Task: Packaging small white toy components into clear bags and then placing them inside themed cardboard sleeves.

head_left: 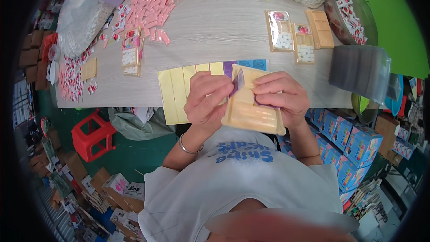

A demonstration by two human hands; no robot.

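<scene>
My left hand [206, 98] and my right hand [281, 95] together hold a pale yellow plastic tray [251, 112] with several compartments, tilted toward my chest above the table's near edge. The fingers of my left hand pinch a small purple card [238, 82] at the tray's top. My right hand grips the tray's right side with another purple card [267, 105] under its fingers. Under both hands lies a row of yellow, purple and blue card sheets [179, 89] on the wooden table [215, 31].
Filled yellow trays [298, 36] lie at the right, another tray [132, 51] at the left. Pink sachets [156, 4] are heaped at the far side. A clear bin [358, 69], a bowl of sachets [351, 15], blue boxes [349, 143] and a red stool [92, 134] surround the table.
</scene>
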